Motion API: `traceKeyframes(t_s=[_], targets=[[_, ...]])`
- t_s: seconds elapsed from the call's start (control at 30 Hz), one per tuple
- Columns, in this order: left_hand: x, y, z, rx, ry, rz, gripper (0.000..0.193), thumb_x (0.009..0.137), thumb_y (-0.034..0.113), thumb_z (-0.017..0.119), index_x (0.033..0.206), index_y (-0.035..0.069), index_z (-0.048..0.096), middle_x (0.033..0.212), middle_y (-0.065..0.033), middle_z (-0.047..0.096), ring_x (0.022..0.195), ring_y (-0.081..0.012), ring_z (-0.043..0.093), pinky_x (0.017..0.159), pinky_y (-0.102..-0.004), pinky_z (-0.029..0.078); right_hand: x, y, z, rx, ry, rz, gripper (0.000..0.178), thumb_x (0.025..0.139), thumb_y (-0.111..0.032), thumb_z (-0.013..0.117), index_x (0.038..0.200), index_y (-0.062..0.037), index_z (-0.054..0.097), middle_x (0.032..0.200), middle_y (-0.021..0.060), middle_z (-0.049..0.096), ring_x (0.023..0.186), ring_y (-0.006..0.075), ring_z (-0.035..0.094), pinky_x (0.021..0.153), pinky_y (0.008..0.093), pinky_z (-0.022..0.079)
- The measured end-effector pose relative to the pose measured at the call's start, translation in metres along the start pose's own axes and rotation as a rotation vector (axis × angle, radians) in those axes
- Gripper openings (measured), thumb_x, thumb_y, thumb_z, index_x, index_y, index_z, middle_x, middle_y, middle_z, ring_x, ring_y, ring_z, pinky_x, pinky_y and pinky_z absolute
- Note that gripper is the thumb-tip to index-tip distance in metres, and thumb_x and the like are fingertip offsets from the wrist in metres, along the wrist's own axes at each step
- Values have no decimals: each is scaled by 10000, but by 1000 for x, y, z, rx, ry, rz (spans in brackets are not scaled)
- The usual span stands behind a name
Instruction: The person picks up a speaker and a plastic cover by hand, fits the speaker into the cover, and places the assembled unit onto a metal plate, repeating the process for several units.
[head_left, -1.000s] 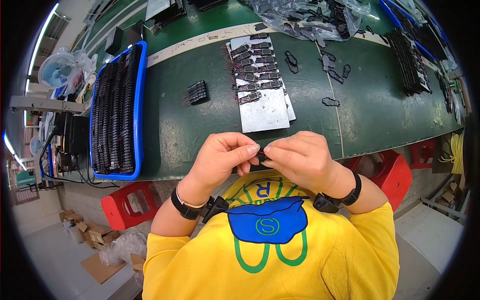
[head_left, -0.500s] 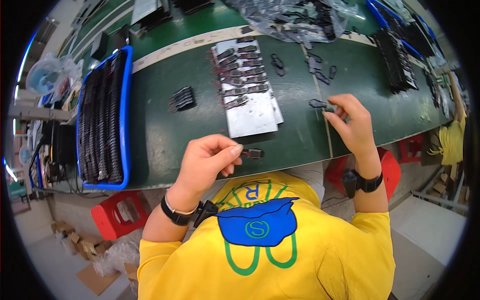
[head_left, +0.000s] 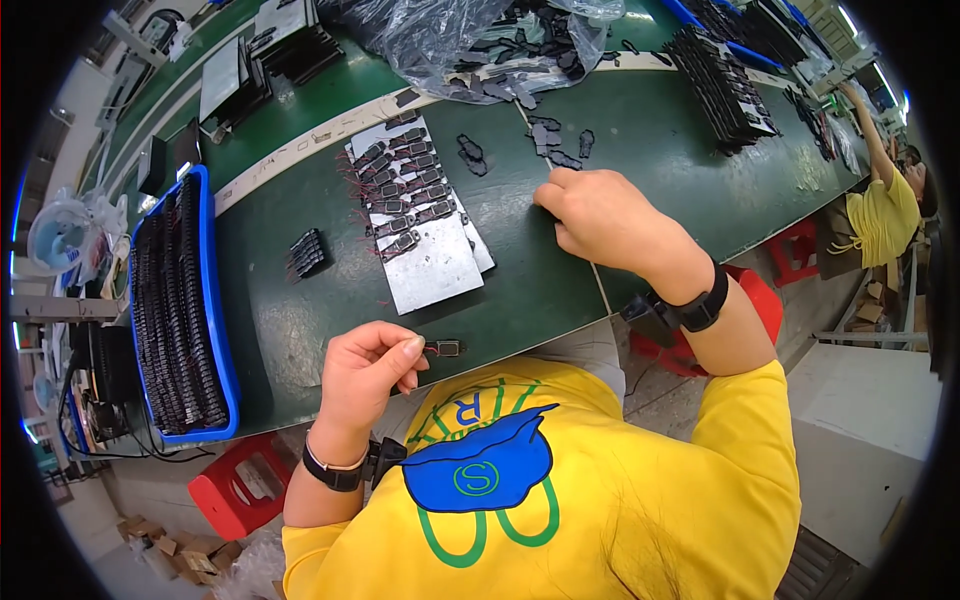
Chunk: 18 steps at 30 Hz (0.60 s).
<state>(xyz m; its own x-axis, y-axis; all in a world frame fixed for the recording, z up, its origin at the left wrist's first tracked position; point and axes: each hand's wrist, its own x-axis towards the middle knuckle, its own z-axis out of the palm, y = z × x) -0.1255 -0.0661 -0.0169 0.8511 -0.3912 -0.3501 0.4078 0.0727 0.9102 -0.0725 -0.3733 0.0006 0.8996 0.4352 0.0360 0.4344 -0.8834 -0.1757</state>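
My left hand [head_left: 368,372] pinches a small black speaker [head_left: 445,348] with a pale-framed rectangular face, just above the table's near edge. My right hand [head_left: 605,218] is over the table to the right, fingers curled with the back of the hand up; whatever lies between or under the fingertips is hidden. Just beyond it lie several loose flat black pieces [head_left: 546,136]. Left of these is another group of black pieces [head_left: 471,155]. Between my hands and farther away, a silver metal plate [head_left: 430,287] carries rows of similar small speakers [head_left: 407,186] with red wires.
A blue tray [head_left: 222,330] packed with rows of black parts stands at the left. A small black stack [head_left: 307,253] sits between tray and plate. Beyond is a clear plastic bag [head_left: 400,45] of black pieces. Upright black stacks [head_left: 715,90] stand far right, near another person [head_left: 885,215].
My view has shifted, so the table things appear farther left and lower. My right hand has moved farther over the table, covering the black piece at its fingertips. My left hand keeps the speaker.
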Motion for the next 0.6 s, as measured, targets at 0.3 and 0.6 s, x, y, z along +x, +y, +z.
traceKeyframes(t_s=[0.3, 0.6], targets=[[-1, -2, -3, -2, -6, 4, 69, 868, 55, 636, 879, -10, 653, 718, -58, 651, 555, -66, 566, 510, -193, 471, -33, 7, 9, 967, 296, 303, 280, 693, 44, 633, 967, -4, 596, 850, 88, 578, 666, 156, 576, 617, 249, 471], [5, -1, 0, 15, -30, 7, 65, 869, 50, 633, 876, -11, 653, 716, -58, 651, 550, -66, 569, 503, -192, 475, -64, 18, 12, 530, 352, 181, 307, 696, 21, 688, 993, -14, 614, 886, 72, 592, 673, 162, 569, 627, 254, 469]])
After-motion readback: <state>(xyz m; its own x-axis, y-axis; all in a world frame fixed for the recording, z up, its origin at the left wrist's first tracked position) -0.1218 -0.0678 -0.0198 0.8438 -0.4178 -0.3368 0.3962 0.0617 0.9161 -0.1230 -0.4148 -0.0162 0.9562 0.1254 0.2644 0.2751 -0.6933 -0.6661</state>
